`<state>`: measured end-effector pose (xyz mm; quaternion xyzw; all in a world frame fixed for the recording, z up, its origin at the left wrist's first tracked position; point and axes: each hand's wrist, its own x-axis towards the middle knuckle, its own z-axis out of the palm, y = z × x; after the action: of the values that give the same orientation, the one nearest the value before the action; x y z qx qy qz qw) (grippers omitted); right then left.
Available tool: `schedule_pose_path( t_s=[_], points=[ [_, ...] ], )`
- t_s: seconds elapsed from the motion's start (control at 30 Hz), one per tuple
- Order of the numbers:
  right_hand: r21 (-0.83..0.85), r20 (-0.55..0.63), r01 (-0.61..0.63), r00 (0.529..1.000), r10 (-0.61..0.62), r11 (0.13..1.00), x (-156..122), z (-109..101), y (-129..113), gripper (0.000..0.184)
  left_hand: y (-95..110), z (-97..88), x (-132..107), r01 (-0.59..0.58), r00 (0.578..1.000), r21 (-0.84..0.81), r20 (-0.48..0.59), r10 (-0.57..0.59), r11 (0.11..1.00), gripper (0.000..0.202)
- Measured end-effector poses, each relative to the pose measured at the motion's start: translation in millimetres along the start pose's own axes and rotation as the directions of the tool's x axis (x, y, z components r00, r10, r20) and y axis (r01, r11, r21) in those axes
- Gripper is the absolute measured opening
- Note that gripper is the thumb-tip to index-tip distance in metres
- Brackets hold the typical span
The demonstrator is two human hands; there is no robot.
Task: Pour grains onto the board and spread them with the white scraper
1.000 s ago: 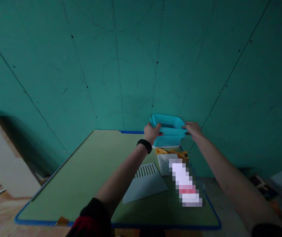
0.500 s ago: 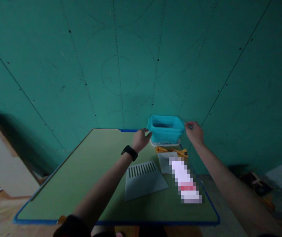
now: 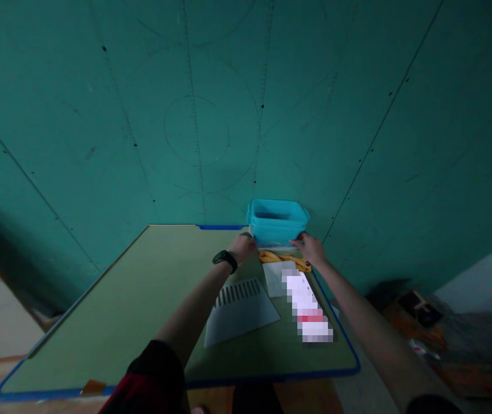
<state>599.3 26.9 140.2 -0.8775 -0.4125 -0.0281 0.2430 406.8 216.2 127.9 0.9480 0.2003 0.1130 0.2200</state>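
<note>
A turquoise plastic tub (image 3: 277,221) stands at the far right corner of a green board (image 3: 142,310), against the teal wall. My left hand (image 3: 242,247), with a black watch on the wrist, is curled at the tub's lower left corner. My right hand (image 3: 310,248) is curled at its lower right corner. Both hands touch the base, where a white lid edge showed earlier. Whether the fingers grip the tub or the lid under it is unclear.
In front of the tub lie a yellow-handled tool (image 3: 284,260), a white box (image 3: 277,277), a pixelated tube-shaped item (image 3: 308,310) and a grey notched spreader (image 3: 239,307). The board has blue edging. A teal panel wall (image 3: 185,115) rises behind. Clutter lies on the floor at right.
The tub, held up and tilted by its rim a second ago, now stands level on the board. Both hands have dropped from the rim to its base.
</note>
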Motion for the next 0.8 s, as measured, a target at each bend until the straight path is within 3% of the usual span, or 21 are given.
schedule_pose_path(
  t_s=[0.13, 0.27, 0.4, 0.53, 0.6, 0.67, 0.73, 0.8],
  points=[
    [-0.026, -0.012, 0.007, 1.000, -0.008, 1.000, 5, 4, 2, 0.020, -7, -2.2, 5, -0.001, 1.000, 0.027, 0.009, 0.001, 1.000, 0.036],
    [-0.066, -0.005, 0.003, 1.000, -0.003, 0.998, 8, 6, 3, 0.022, -1, -0.9, 4, 0.007, 1.000, 0.049, 0.003, -0.007, 0.999, 0.034],
    [-0.140, -0.022, -0.021, 1.000, 0.018, 0.990, 1, -3, -3, 0.025, 7, -12.1, -16, 0.030, 0.999, 0.076, -0.047, -0.026, 0.997, 0.027],
    [-0.209, -0.101, 0.006, 0.994, -0.027, 0.978, -35, -15, -34, 0.027, 1, -40.4, -71, 0.089, 0.996, 0.130, -0.024, -0.086, 0.987, 0.049],
    [-0.081, 0.028, 0.153, 0.988, -0.151, 0.985, -61, -15, -57, 0.021, -3, -53.0, -109, 0.097, 0.994, 0.152, 0.044, -0.104, 0.984, 0.069],
    [0.130, 0.200, 0.228, 0.947, -0.251, 0.965, -85, -11, -81, 0.015, -2, -59.6, -147, 0.060, 0.990, 0.199, 0.117, -0.084, 0.978, 0.086],
    [0.288, 0.315, 0.217, 0.898, -0.306, 0.933, -101, -5, -99, 0.021, 1, -59.2, -179, 0.010, 0.990, 0.232, 0.136, -0.042, 0.973, 0.098],
    [0.365, 0.368, 0.157, 0.881, -0.296, 0.918, -108, 3, -110, 0.031, 5, -54.1, -201, -0.023, 0.993, 0.237, 0.120, -0.006, 0.971, 0.104]
  ],
)
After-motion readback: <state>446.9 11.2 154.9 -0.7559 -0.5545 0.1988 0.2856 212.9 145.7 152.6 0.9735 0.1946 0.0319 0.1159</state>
